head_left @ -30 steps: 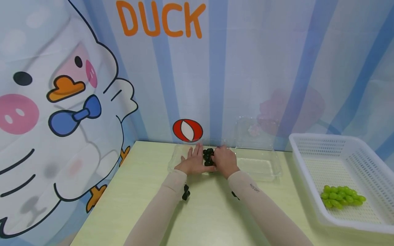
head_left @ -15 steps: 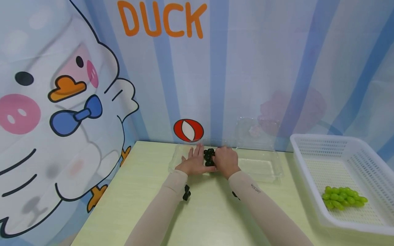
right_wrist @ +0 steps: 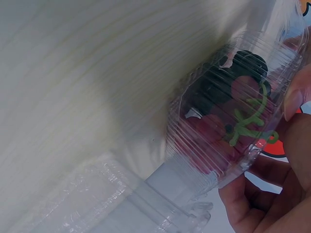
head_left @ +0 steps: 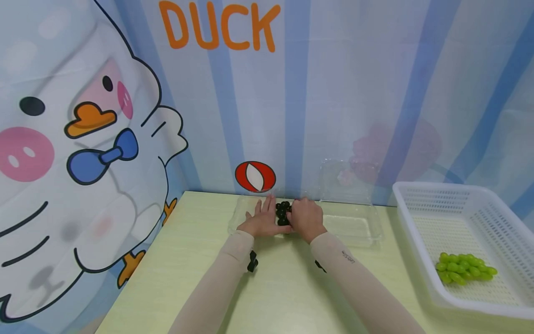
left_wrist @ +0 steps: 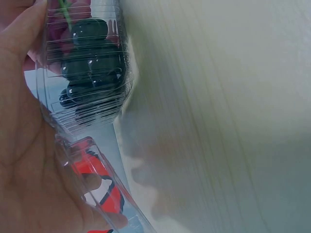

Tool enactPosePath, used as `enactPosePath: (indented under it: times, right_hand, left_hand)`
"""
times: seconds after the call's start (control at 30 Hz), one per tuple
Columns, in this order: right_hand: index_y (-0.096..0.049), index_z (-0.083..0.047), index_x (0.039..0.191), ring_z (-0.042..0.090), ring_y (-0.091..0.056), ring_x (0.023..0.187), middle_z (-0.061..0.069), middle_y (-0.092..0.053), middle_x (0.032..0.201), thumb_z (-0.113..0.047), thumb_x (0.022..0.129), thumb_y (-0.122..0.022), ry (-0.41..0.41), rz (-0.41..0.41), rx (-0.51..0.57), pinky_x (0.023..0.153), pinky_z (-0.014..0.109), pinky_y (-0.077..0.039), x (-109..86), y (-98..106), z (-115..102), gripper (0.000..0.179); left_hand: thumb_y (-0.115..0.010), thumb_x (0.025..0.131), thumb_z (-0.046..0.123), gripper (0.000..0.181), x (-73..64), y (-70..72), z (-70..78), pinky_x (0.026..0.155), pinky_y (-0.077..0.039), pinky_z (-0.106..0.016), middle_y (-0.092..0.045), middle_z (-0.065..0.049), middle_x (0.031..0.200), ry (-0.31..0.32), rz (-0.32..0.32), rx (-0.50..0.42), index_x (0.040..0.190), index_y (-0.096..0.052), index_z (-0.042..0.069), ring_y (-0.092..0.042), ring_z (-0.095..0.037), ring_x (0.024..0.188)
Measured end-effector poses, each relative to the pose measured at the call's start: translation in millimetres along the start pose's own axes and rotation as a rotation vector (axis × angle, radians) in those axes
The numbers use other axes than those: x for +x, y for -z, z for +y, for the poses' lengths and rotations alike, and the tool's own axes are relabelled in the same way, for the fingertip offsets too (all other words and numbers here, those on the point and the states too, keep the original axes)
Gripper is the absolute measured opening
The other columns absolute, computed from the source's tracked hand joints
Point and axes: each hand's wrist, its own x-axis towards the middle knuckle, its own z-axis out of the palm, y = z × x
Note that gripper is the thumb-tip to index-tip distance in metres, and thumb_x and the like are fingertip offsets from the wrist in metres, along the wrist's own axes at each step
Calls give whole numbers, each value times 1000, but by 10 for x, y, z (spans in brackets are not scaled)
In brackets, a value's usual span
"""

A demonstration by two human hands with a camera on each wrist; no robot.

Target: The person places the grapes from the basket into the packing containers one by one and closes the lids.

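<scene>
Left hand [head_left: 263, 222]: fingers spread, touching the clear box [left_wrist: 109, 108].
Right hand [head_left: 306, 219]: fingers curled, gripping the box's edge.
Dark grapes [head_left: 282, 212]: inside the box, on the desk [head_left: 279, 297], between the hands.
Green grapes [head_left: 464, 267]: in the white basket [head_left: 442, 232] at right.

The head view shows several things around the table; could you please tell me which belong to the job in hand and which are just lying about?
In the job:
- clear container being handled
- dark grapes inside it

Apparently lying about, untouched right now:
- second clear container, standing open
- white basket
- green grapes in the basket
</scene>
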Motion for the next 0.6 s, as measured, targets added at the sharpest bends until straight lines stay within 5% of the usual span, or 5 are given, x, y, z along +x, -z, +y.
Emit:
enactPosePath:
  times: [0.6]
  right_hand:
    - [-74,-4,96,33,-66,86,14,-68,92,-49,94,-67,-2,-44,-73,66,49,-60,-72,141,-8,46]
  left_hand:
    - [-60,81,79,124,-10,6,21,112,-14,-78,7,-5,172,13,1,10,164,2,12,-1,-42,156]
